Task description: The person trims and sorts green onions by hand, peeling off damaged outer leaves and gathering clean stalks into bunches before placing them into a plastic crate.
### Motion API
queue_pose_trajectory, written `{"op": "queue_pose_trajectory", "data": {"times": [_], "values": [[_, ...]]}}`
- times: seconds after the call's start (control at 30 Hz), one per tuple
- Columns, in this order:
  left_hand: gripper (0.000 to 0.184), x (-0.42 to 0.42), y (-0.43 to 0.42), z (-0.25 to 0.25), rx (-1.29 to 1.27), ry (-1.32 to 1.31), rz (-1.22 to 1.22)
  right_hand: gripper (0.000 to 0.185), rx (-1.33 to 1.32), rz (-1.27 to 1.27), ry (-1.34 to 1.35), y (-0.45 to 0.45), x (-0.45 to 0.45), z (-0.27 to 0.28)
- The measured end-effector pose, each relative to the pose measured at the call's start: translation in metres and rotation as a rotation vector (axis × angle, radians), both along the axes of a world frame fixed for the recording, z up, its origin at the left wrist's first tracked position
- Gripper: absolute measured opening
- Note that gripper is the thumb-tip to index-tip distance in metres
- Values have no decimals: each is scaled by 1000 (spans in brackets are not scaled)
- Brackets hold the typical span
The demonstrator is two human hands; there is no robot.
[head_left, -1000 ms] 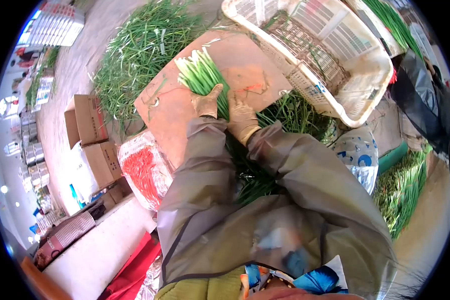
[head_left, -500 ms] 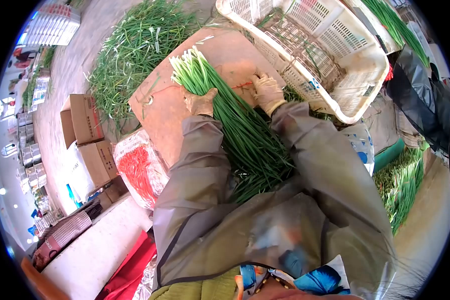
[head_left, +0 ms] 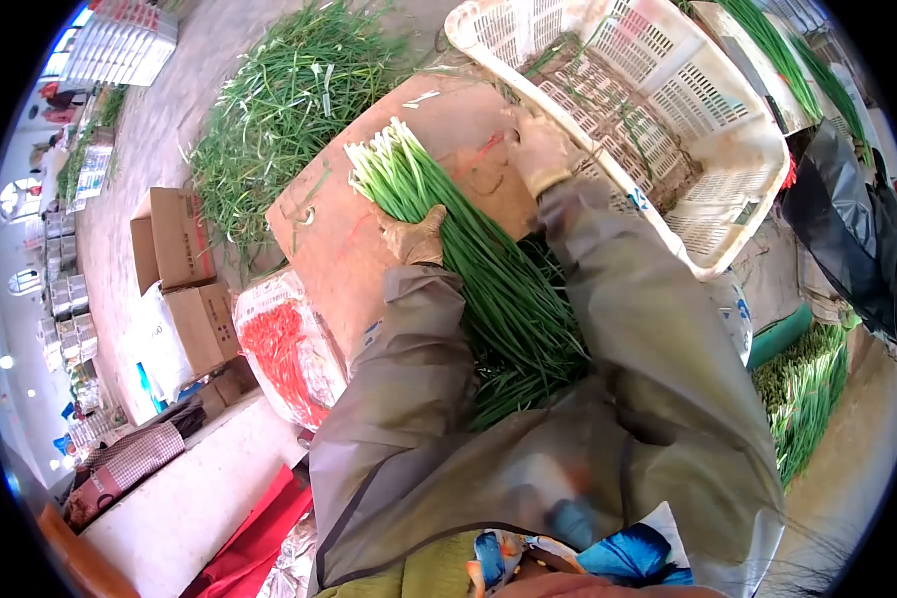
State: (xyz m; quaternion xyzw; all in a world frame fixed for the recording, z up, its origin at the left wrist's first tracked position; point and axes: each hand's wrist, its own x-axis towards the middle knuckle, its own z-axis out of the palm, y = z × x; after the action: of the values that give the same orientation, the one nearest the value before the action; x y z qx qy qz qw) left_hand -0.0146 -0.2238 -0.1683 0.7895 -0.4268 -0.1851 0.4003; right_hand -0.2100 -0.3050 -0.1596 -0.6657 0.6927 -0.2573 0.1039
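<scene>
A thick bunch of garlic chives [head_left: 493, 254] lies slantwise on a brown board [head_left: 319, 259], its pale stem ends pointing up and its green leaves reaching down to my lap. Gloved, my left hand [head_left: 416, 237] is wrapped around the bunch just below the pale stems. My right hand [head_left: 543, 149], also gloved, is at the board's right side, apart from the chives and slightly blurred. Its fingers are closed on a thin red tie [head_left: 488, 149], which stretches toward the bunch. Where the tie passes under the stems is hidden.
A white plastic crate [head_left: 703, 189] stands right beside my right hand. Loose greens [head_left: 299, 90] are heaped beyond the board. A bag of red ties [head_left: 279, 344] and cardboard boxes [head_left: 194, 319] are at left; more bunched greens [head_left: 807, 399] are at right.
My right hand has moved up the board, away from the bunch, with the red tie. My left hand still grips the chives. The whole view has shifted slightly.
</scene>
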Motion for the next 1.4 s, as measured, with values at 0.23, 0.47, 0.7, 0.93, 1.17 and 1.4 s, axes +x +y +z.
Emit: {"op": "queue_pose_trajectory", "data": {"times": [0.23, 0.47, 0.7, 0.93, 1.17, 1.4], "values": [[57, 42, -17, -66, -58, 464, -668, 21, -232, 445, 209, 57, 15, 60], [77, 14, -4, -22, -260, 515, -229, 21, 501, 220, -89, 145, -73, 48], [90, 12, -3, 8, -41, 324, -279, 36, 191, 7, -755, 234, -298, 115], [117, 1, 34, -9, 215, -11, -70, 44, -359, -435, -1487, 267, -400, 160], [53, 27, 57, -57, 91, 717, -350, 36, -16, -425, -1498, 226, -341, 102], [83, -17, 79, 22, -40, 156, -143, 40, 891, 353, -313, 239, -164, 26]]}}
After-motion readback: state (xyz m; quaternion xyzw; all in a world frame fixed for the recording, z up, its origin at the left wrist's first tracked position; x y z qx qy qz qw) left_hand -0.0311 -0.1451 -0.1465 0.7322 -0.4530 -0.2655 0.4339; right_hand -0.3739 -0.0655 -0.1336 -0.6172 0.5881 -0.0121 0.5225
